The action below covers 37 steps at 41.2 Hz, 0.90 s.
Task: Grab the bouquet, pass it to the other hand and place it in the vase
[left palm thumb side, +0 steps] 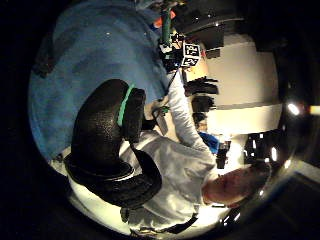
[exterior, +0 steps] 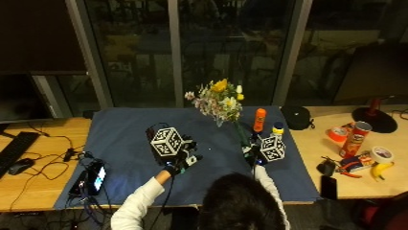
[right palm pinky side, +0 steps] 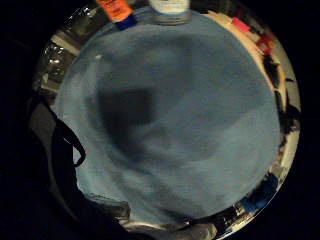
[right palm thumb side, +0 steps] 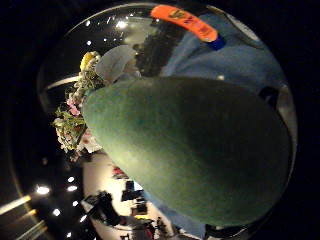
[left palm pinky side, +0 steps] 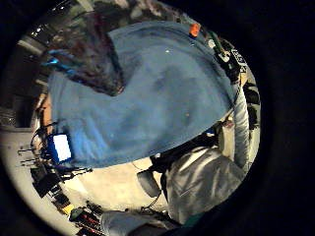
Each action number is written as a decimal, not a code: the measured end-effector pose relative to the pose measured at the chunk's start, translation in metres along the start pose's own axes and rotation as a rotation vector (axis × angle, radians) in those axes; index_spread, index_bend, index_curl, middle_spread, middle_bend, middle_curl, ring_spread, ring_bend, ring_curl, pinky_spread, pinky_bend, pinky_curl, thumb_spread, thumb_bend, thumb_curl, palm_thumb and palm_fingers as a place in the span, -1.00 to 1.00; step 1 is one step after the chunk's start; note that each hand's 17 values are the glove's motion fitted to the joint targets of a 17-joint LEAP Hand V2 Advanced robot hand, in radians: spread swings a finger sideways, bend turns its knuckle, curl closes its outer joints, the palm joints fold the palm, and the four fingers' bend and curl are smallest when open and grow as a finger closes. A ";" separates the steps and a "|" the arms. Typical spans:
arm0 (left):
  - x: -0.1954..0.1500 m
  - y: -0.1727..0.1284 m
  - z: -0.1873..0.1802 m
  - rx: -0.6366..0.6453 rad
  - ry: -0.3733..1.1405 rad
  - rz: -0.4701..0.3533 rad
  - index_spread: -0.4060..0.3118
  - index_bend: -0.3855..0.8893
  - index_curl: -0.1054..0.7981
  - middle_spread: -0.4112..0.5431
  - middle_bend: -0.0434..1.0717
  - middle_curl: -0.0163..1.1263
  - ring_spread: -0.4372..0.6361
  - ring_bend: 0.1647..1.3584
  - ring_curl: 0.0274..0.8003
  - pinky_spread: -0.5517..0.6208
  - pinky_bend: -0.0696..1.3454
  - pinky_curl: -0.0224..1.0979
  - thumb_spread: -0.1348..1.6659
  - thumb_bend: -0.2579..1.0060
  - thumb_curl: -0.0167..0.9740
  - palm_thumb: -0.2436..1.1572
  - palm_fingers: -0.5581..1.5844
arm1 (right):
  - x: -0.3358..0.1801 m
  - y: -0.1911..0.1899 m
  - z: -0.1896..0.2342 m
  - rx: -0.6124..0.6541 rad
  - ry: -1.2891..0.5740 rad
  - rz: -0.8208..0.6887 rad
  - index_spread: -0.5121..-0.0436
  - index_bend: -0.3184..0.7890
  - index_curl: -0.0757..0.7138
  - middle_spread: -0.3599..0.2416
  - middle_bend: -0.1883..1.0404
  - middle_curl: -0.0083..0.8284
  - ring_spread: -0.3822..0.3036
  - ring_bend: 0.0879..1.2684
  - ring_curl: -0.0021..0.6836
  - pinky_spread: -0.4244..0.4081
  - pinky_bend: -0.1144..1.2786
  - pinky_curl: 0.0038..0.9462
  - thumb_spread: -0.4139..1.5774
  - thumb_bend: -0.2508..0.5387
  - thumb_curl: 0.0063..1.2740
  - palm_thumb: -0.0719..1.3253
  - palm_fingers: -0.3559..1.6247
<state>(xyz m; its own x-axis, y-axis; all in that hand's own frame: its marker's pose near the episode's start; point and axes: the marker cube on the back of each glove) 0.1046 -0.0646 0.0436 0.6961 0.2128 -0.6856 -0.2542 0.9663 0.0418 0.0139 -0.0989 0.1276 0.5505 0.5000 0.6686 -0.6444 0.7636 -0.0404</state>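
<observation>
Surface: a wooden table (exterior: 38,139) with a blue cloth (exterior: 127,139) spread across its middle, set before dark floor-to-ceiling windows (exterior: 223,43).

On the cloth's far edge stand an orange bottle (exterior: 259,119) and, just beside it, a smaller blue-and-yellow bottle (exterior: 278,128). To the right, on bare wood: a red chip can (exterior: 359,136), a banana (exterior: 380,169), a tape roll (exterior: 382,154) and a black pouch (exterior: 296,117). A phone (exterior: 96,176) with a lit screen lies at the cloth's left edge; a keyboard (exterior: 11,148) and mouse (exterior: 20,166) sit further left.

The bouquet (exterior: 220,101) is upright above the cloth, its stems running down into the right hand (exterior: 255,154), which grips them. The right thumb-side palm view is largely filled by a green stem wrap, with the blossoms beyond; the little-finger-side view shows only cloth and the bottles' bases.

The left hand (exterior: 175,160) hovers over the cloth holding nothing. The left thumb-side palm view shows its gloved fingers (left palm thumb side: 107,130) curled; the outside view does not resolve this.

No vase can be identified in any view.
</observation>
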 end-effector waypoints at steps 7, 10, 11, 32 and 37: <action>0.008 -0.037 -0.010 -0.032 0.339 0.075 0.54 -0.15 -0.15 0.75 -0.68 -0.53 0.64 -0.18 -0.39 0.60 -0.11 -0.33 0.47 -0.61 -0.36 -0.21 -0.51 | -0.041 0.010 0.001 -0.090 -0.276 -0.029 0.30 0.69 0.48 -0.33 0.71 0.64 -0.42 0.56 0.74 -0.46 0.32 0.13 0.50 -0.39 -0.50 0.19 0.79; 0.015 -0.054 -0.019 0.000 0.507 0.069 0.58 -0.15 -0.15 0.80 -0.70 -0.56 0.66 -0.18 -0.39 0.62 -0.10 -0.33 0.44 -0.61 -0.35 -0.18 -0.54 | -0.071 0.021 -0.001 -0.122 -0.438 -0.239 0.31 0.72 0.53 -0.32 0.74 0.65 -0.42 0.58 0.75 -0.45 0.33 0.15 0.51 -0.38 -0.49 0.22 0.77; 0.017 -0.060 -0.021 0.018 0.538 0.061 0.59 -0.17 -0.16 0.81 -0.70 -0.57 0.67 -0.18 -0.39 0.62 -0.09 -0.33 0.43 -0.61 -0.34 -0.17 -0.55 | -0.079 0.025 -0.001 -0.120 -0.475 -0.290 0.32 0.73 0.54 -0.32 0.75 0.65 -0.41 0.58 0.76 -0.45 0.33 0.15 0.51 -0.37 -0.49 0.24 0.77; 0.129 -0.143 -0.012 0.402 0.822 0.029 0.35 -0.03 -0.08 0.28 -0.41 -0.47 0.27 -0.24 -0.41 0.34 -0.27 -0.40 0.25 -0.63 -0.25 0.00 -0.15 | -0.169 0.072 0.049 0.022 -0.698 -0.422 0.36 0.65 0.69 -0.28 0.82 0.65 -0.40 0.67 0.77 -0.44 0.36 0.20 0.45 -0.31 -0.32 0.54 0.73; 0.135 -0.156 -0.021 0.545 0.784 -0.002 0.16 -0.16 -0.07 -0.11 -0.10 -0.36 -0.13 -0.20 -0.38 0.08 -0.38 -0.44 0.24 -0.57 -0.20 0.14 0.20 | -0.167 0.071 0.071 0.066 -0.685 -0.414 0.36 0.63 0.70 -0.28 0.83 0.64 -0.40 0.68 0.76 -0.45 0.35 0.20 0.42 -0.37 -0.27 0.55 0.73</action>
<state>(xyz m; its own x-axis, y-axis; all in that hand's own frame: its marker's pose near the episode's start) 0.2241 -0.1893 -0.0714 -0.0019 0.2441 -0.9697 0.2321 0.9434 0.2370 -0.1618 -0.1569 0.0654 0.3177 -0.1967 0.9275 -0.5007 0.7959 0.3403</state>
